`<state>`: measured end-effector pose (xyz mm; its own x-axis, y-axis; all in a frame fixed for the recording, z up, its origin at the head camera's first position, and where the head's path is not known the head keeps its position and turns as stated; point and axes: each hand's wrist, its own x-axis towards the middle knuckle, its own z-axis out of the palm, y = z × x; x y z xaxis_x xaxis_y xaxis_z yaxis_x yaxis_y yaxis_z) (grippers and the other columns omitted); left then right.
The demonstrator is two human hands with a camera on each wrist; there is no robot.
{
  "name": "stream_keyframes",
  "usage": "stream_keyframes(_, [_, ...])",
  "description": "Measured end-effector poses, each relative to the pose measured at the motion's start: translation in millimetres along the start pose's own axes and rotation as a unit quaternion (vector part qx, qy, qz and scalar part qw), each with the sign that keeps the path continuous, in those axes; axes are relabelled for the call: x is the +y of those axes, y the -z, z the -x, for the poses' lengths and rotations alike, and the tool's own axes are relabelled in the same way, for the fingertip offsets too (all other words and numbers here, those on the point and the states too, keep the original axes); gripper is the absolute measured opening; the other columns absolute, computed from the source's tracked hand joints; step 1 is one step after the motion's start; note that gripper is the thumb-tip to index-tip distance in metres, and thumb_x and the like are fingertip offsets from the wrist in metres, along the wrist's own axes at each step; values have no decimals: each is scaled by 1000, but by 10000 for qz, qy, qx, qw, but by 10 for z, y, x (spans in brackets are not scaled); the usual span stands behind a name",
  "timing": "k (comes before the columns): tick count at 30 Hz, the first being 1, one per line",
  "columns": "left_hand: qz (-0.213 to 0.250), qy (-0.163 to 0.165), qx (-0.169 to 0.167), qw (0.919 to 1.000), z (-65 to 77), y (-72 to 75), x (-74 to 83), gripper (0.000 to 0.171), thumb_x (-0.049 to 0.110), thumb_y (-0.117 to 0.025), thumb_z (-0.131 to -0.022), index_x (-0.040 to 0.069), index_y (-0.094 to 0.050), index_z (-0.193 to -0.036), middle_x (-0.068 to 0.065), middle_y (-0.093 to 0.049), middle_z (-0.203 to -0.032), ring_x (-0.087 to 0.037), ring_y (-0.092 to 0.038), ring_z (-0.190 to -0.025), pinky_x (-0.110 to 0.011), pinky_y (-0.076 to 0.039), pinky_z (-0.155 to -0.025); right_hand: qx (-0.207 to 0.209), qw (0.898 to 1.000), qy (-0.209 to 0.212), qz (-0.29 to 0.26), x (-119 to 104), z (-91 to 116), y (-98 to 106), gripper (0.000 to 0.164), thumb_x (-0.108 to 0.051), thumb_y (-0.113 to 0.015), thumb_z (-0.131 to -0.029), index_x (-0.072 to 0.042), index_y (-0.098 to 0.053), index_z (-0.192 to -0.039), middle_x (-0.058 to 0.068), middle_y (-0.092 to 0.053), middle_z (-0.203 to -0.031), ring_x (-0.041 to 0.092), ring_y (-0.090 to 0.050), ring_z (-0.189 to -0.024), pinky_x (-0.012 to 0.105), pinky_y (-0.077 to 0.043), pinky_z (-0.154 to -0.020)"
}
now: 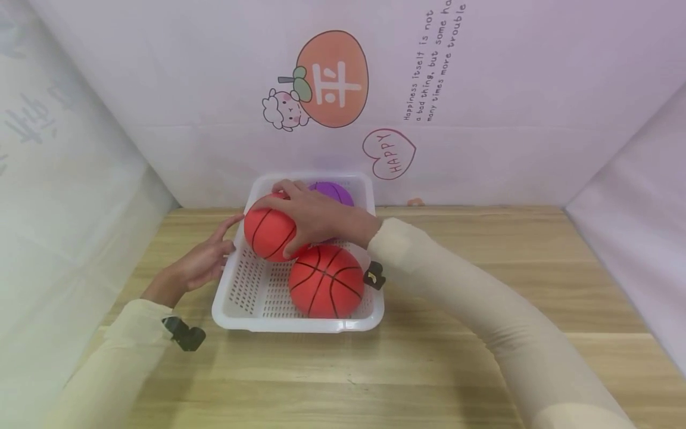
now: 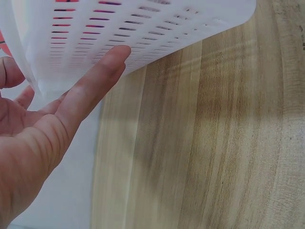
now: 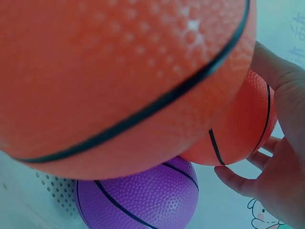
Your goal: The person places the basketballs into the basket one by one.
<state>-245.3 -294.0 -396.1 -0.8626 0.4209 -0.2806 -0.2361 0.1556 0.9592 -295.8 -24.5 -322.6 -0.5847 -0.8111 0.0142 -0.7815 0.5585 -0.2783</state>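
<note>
A red basketball (image 1: 268,229) with black lines is held by my right hand (image 1: 316,214) at the back left of a white perforated basket (image 1: 297,325). In the right wrist view, the fingers of that hand spread around this ball (image 3: 243,119). Another red basketball (image 1: 327,283) sits at the basket's front right, looming close in the right wrist view. Behind the right hand is a purple basketball (image 1: 332,190), partly covered. My left hand (image 1: 200,262) is at the basket's left side, its fingers extended along the outer wall and rim (image 2: 114,28).
The basket stands on a wooden table (image 1: 343,381), near a white printed back wall (image 1: 214,119). White sheets hang at the left and right sides. Small black devices (image 1: 184,333) are strapped to both wrists.
</note>
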Motion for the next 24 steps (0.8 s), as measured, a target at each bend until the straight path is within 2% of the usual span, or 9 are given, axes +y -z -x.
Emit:
stream_keyframes(11, [42, -27, -22, 10000, -4, 9, -13, 74, 5, -30, -98, 28, 4, -159, -37, -29, -148, -42, -58, -116, -61, -51, -87, -121, 9996, 37, 268, -32, -67, -57, 93, -49, -85, -74, -42, -35, -153, 4, -28, -150, 21, -33, -131, 40, -47, -97])
stream_keyframes(24, [59, -72, -18, 10000, 7, -8, 0, 71, 5, -30, -99, 27, 3, -159, -37, -30, -146, -43, -57, -118, -62, -50, -89, -101, 9998, 184, -56, 6, -78, -94, 96, -47, -84, -74, -29, -34, -154, 3, -32, -149, 19, -35, -133, 39, -44, -101])
